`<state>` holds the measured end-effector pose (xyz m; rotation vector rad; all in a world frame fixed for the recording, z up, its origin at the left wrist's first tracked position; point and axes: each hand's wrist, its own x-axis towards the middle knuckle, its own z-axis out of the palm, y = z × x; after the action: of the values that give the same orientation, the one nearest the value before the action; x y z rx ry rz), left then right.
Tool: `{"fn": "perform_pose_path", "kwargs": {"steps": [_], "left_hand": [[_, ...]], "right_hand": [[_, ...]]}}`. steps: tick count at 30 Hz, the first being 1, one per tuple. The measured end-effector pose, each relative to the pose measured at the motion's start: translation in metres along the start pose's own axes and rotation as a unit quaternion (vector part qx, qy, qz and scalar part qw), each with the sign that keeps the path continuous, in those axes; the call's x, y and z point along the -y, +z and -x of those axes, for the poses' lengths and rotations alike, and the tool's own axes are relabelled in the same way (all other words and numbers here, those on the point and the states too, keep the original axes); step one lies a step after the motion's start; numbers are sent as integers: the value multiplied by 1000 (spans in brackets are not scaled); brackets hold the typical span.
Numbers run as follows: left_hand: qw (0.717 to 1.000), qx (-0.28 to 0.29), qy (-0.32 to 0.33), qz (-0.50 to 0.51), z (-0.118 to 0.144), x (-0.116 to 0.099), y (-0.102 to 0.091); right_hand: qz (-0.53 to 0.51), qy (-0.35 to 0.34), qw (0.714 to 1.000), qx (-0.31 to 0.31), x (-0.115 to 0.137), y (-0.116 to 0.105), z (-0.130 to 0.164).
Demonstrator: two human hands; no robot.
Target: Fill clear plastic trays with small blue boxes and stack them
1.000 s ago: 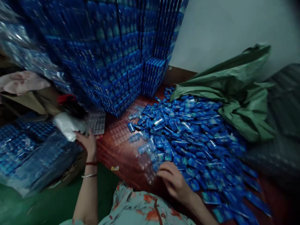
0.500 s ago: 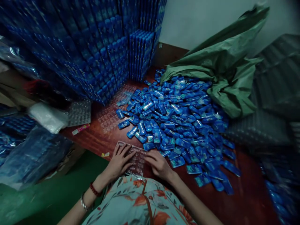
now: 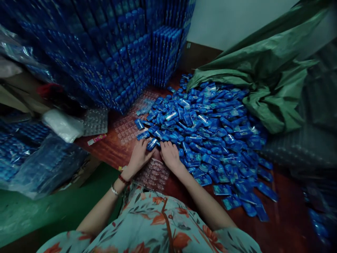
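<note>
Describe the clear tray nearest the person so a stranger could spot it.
Find the heap of blue items. Follow its left edge down to the person's forearms. Between them lies the clear tray, closer to the floral top than other trays.

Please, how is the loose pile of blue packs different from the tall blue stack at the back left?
The loose pile of blue packs lies jumbled; the tall blue stack stands in neat rows. The pile is low, while the stack rises past the picture's top edge. Both are mostly blue and look shiny.
</note>
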<state>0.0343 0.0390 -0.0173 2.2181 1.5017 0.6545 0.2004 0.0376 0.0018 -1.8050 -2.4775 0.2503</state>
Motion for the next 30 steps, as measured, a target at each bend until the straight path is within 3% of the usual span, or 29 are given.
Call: {"fn": "perform_pose_path", "kwargs": {"steps": [4, 6, 9, 11, 15, 20, 25, 30], "left_hand": [[997, 48, 6, -59, -17, 7, 8], [998, 50, 18, -30, -17, 9, 6], [996, 37, 32, 70, -8, 10, -8], [991, 23, 17, 129, 0, 10, -22], [980, -13, -78, 182, 20, 8, -42], [967, -12, -141, 210, 44, 6, -39], [972, 19, -95, 213, 56, 7, -32], [987, 10, -4, 162, 54, 1, -29]], "right_hand": [[-176, 41, 983, -36, -21, -12, 11], [-274, 50, 959, -47, -29, -23, 23], [-345, 11, 938, -40, -29, -32, 41], [-348, -14, 937, -28, -22, -31, 52], [-317, -21, 948, 9, -2, -17, 62], [-240, -43, 969, 19, 7, -12, 61], [-269, -49, 962, -15, 1, -14, 57], [-164, -42, 985, 40, 5, -11, 56]]}}
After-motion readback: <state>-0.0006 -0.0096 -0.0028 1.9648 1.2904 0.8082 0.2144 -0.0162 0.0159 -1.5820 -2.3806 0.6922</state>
